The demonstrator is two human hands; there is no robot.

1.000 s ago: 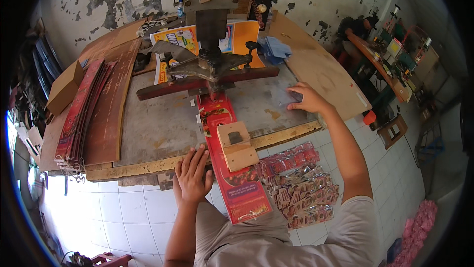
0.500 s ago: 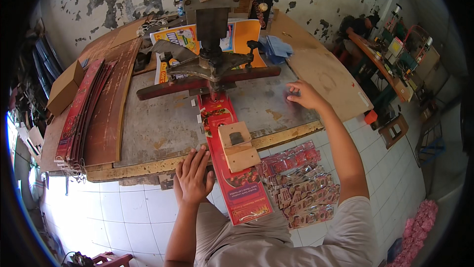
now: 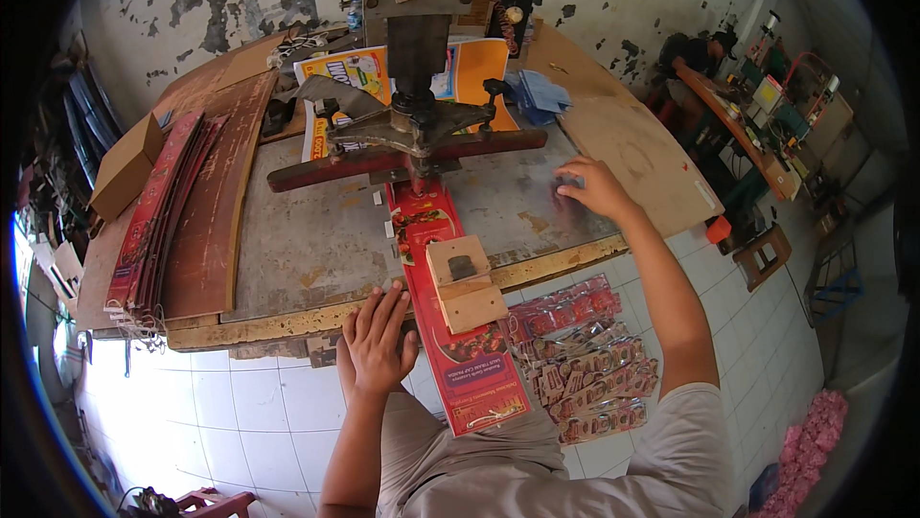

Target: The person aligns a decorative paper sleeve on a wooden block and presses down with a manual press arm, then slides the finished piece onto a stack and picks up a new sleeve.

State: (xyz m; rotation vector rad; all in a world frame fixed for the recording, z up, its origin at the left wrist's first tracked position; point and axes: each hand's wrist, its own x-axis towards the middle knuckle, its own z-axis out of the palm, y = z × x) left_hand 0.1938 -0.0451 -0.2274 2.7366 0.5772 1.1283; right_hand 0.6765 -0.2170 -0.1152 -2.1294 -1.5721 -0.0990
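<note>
A long red printed card strip (image 3: 479,389) runs from under the press head (image 3: 419,178) over the table's front edge towards my lap. On top of it lies a light wooden block (image 3: 470,302) with a dark patch. My left hand (image 3: 380,338) rests with fingers stretched out on the table's front edge, close against the strip's left side. My right hand (image 3: 596,189) is above the metal plate at the right, its fingers curled together. Whether it holds anything small I cannot make out; a dark reddish smudge shows on the plate below it.
A stack of red strips (image 3: 158,216) and a cardboard box (image 3: 126,165) lie on the left. Printed sheets (image 3: 479,68) and blue pieces (image 3: 539,96) are behind the press. Bundled printed packs (image 3: 594,365) sit below the table edge. Another person (image 3: 698,63) works at the far right.
</note>
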